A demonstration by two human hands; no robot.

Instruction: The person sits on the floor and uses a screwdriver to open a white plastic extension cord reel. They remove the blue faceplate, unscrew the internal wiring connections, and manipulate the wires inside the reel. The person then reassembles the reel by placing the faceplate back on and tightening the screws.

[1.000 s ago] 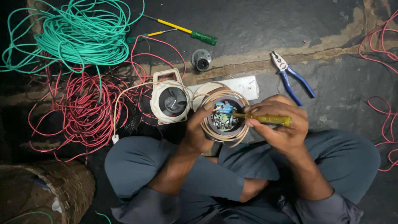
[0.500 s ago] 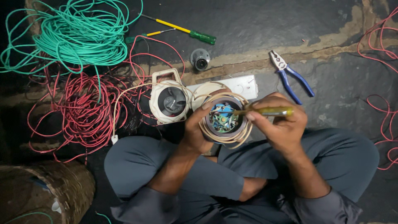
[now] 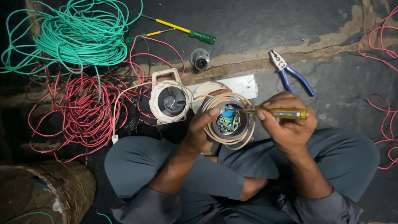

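Observation:
My left hand (image 3: 204, 128) grips a round open device (image 3: 229, 121) with exposed coloured wiring inside and a cream cable coiled around its rim. My right hand (image 3: 287, 124) holds a yellow-handled screwdriver (image 3: 286, 113) level, with its tip reaching into the device's inside. Both hands are above my crossed legs in grey trousers (image 3: 215, 174).
A cream reel housing (image 3: 169, 101) and a white board (image 3: 238, 85) lie just beyond the hands. Blue-handled pliers (image 3: 292, 75), a grey lamp holder (image 3: 200, 59), a green-handled screwdriver (image 3: 182, 29), green wire (image 3: 78, 37), red wire (image 3: 78, 112) and a woven basket (image 3: 49, 195) lie on the dark floor.
The screwdriver has levelled out and its tip has moved further into the device. My left hand keeps its grip on the device.

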